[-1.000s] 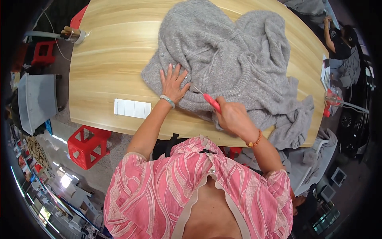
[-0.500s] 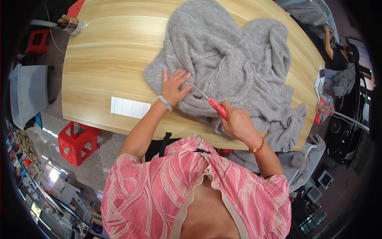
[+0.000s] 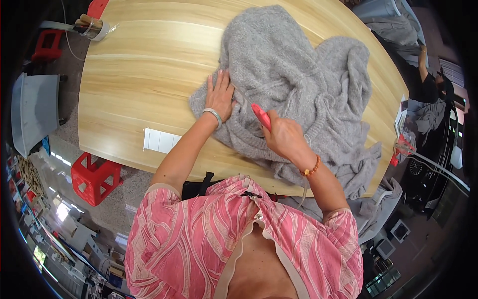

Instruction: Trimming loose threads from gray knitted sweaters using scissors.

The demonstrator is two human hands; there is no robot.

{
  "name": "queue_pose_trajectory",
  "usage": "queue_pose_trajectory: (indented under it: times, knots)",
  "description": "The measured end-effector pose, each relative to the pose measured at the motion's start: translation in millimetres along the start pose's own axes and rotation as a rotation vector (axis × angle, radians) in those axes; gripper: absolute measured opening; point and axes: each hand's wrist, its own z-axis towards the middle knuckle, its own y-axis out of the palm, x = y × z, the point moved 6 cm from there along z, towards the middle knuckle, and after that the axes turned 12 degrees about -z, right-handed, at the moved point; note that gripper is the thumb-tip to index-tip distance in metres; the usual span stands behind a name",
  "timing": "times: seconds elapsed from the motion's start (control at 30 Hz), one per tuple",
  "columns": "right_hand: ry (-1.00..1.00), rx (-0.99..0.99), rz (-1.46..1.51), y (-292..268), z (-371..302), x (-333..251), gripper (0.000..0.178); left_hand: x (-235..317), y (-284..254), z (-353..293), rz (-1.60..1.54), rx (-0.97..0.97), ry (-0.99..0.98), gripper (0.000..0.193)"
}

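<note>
A grey knitted sweater (image 3: 298, 79) lies crumpled on a light wooden table (image 3: 144, 65). My left hand (image 3: 219, 94) lies flat on the sweater's left edge, fingers apart, a silver bangle on the wrist. My right hand (image 3: 284, 137) is closed around a small red-handled tool (image 3: 261, 115) whose tip points at the knit just right of the left hand. A beaded bracelet sits on the right wrist.
A white rectangular panel (image 3: 160, 140) sits at the table's near edge. A tape roll with sticks (image 3: 92, 27) is at the far left corner. A red plastic stool (image 3: 94, 179) stands on the floor below. Another person (image 3: 433, 82) is at the far right, by grey cloth.
The head view has shifted, so table and sweater sit lower and more to the right. My right hand with the red tool stays close to the left hand on the sweater.
</note>
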Motion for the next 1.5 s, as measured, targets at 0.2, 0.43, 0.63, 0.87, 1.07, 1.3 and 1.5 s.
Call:
queue_pose_trajectory:
  times: [0.2,0.43,0.63,0.87,1.07,1.3,1.5]
  knots:
    - [-0.011,0.021,0.105,-6,9,-1,0.022,-54,-33,18,-0.71,0.525,-0.155,0.038]
    - [0.075,0.033,0.196,3,7,-4,0.022,-78,-14,76,-0.558,0.133,-0.28,0.025]
    - [0.04,0.046,0.082,-9,10,-2,0.019,-69,-28,57,-0.612,0.261,-0.164,0.02]
    - [-0.072,0.063,0.096,-17,-25,-18,0.021,-68,-25,17,-1.238,0.126,-0.502,0.017]
    - [-0.032,0.05,0.111,-7,-42,-7,0.022,-41,-26,5,-1.192,0.105,-0.289,0.021]
    - [-0.028,-0.002,0.22,9,-71,24,0.022,8,-34,-26,-0.624,0.197,0.043,0.02]
    - [0.226,0.137,0.377,32,-129,90,0.026,143,-25,-45,-0.236,-0.105,0.516,0.038]
